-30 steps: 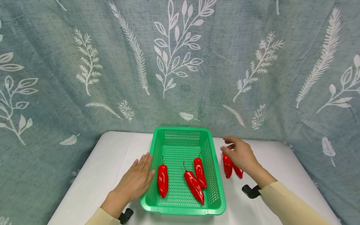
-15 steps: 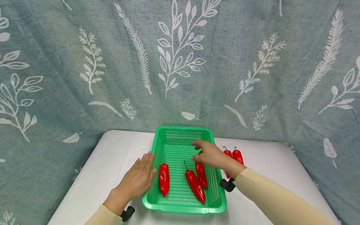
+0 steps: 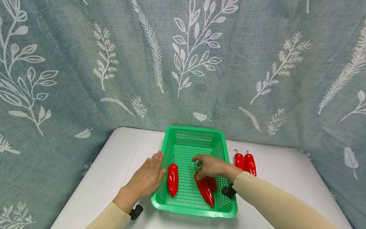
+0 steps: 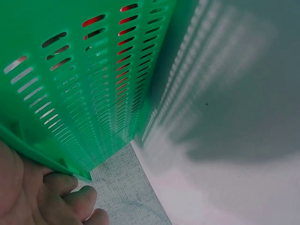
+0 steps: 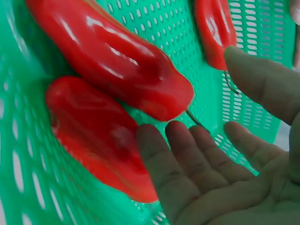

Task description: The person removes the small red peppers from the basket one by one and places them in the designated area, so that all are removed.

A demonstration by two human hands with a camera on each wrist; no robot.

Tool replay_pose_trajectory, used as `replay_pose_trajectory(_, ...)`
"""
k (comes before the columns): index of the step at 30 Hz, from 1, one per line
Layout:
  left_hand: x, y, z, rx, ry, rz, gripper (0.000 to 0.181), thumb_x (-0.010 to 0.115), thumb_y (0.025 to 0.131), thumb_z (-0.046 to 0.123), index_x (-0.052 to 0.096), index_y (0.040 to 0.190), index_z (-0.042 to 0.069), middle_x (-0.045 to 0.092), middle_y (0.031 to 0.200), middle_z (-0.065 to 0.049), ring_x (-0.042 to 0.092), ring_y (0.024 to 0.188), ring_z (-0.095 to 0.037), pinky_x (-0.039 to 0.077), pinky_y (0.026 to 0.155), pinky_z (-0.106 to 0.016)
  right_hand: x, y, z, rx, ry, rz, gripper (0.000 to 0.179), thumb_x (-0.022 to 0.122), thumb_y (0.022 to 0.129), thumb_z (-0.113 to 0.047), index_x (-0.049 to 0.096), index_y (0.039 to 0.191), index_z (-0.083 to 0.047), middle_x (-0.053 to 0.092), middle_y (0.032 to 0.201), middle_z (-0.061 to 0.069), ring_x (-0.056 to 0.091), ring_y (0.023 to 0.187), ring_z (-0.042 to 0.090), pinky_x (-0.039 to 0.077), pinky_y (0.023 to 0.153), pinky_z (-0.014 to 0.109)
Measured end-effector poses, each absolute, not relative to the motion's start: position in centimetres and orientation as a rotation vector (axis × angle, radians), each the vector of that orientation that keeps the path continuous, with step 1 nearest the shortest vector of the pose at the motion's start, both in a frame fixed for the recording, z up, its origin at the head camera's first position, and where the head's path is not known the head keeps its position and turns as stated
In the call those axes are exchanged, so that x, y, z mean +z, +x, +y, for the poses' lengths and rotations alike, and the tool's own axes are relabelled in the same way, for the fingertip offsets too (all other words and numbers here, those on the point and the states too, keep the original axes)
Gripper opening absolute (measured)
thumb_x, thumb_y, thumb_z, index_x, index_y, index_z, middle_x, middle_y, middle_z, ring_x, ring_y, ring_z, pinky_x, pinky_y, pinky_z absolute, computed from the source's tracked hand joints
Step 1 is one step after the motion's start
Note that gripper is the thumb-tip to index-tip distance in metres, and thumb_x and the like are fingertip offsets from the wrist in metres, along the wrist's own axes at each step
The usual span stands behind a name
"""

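My right hand [image 3: 210, 166] reaches into a green plastic basket [image 3: 194, 215], over two red peppers. In the right wrist view its fingers are spread and hold nothing, fingertips right at the stem end of the longer pepper [image 5: 122, 61]. The other pepper [image 5: 98, 136] lies beside that one and is partly under the hand in the head view. A third pepper [image 3: 172, 179] lies lengthwise at the basket's left side. My left hand [image 3: 144, 178] rests with straight fingers along the left rim; in the left wrist view its fingers [image 4: 61, 197] sit just under the rim's edge.
Two more red peppers [image 3: 250, 163] lie on the white-covered table [image 3: 137, 143] right of the basket, partly behind my right forearm. A grey-green leaf-patterned curtain [image 3: 160, 63] hangs behind the table.
My right hand has moved left from the peppers on the table into the basket, then lower over the peppers there. The left hand stays at the rim. The head view has shifted slightly.
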State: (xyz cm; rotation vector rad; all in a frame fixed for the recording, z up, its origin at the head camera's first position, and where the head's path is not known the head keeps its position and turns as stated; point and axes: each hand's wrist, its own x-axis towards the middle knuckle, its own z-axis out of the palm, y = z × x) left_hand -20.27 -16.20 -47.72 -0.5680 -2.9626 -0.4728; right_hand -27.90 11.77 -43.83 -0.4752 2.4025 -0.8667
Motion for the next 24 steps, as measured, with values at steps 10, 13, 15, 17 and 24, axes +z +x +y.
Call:
replay_pose_trajectory(10,-47.6,-20.3,-16.1,-0.473,-0.574,-2.946,0.065,0.047,0.113,0.032,0.03,0.162,-0.008,0.033,0.169,-0.024,0.034,0.157,-0.038,0.031,0.128,-0.055,-44.5,-27.0,10.7,-0.793,-0.582,2.301,0.068,0.085,0.083,0.002,0.059,0.144,-0.012,0.063,0.136,0.017,0.064,0.117,0.033,0.061,0.09,0.047)
replay_pose_trajectory(13,-47.5,-20.3,-16.1,-0.461,-0.571,-2.951,0.065,0.046,0.114,0.033,0.029,0.163,-0.007,0.032,0.169,-0.024,0.034,0.157,-0.038,0.031,0.128,-0.054,-44.5,-26.7,10.7,-0.66,-0.615,2.318,0.066,0.086,0.082,0.002,0.059,0.139,-0.016,0.064,0.129,0.013,0.062,0.108,0.027,0.062,0.086,0.044)
replay_pose_trajectory(15,-47.5,-20.2,-16.1,-0.463,-0.567,-2.944,0.065,0.047,0.113,0.032,0.03,0.162,-0.007,0.033,0.169,-0.024,0.035,0.157,-0.038,0.032,0.128,-0.055,-44.6,-26.5,10.6,-0.586,-0.627,2.324,0.067,0.087,0.081,0.0,0.057,0.137,-0.019,0.064,0.122,0.008,0.061,0.103,0.023,0.062,0.084,0.041)
replay_pose_trajectory(17,-47.5,-20.2,-16.1,-0.465,-0.566,-2.948,0.065,0.047,0.113,0.032,0.03,0.163,-0.007,0.032,0.169,-0.024,0.035,0.157,-0.038,0.031,0.128,-0.055,-44.8,-26.3,10.4,-0.522,-0.636,2.331,0.069,0.088,0.08,-0.001,0.056,0.138,-0.02,0.064,0.114,0.003,0.06,0.098,0.02,0.061,0.081,0.038)
replay_pose_trajectory(24,-47.5,-20.3,-16.0,-0.47,-0.559,-2.976,0.065,0.046,0.114,0.032,0.028,0.163,-0.006,0.03,0.171,-0.022,0.035,0.157,-0.038,0.03,0.129,-0.054,-45.7,-25.9,10.1,-0.446,-0.644,2.412,0.066,0.091,0.081,-0.005,0.054,0.135,-0.014,0.066,0.103,0.001,0.061,0.09,0.018,0.061,0.074,0.036)
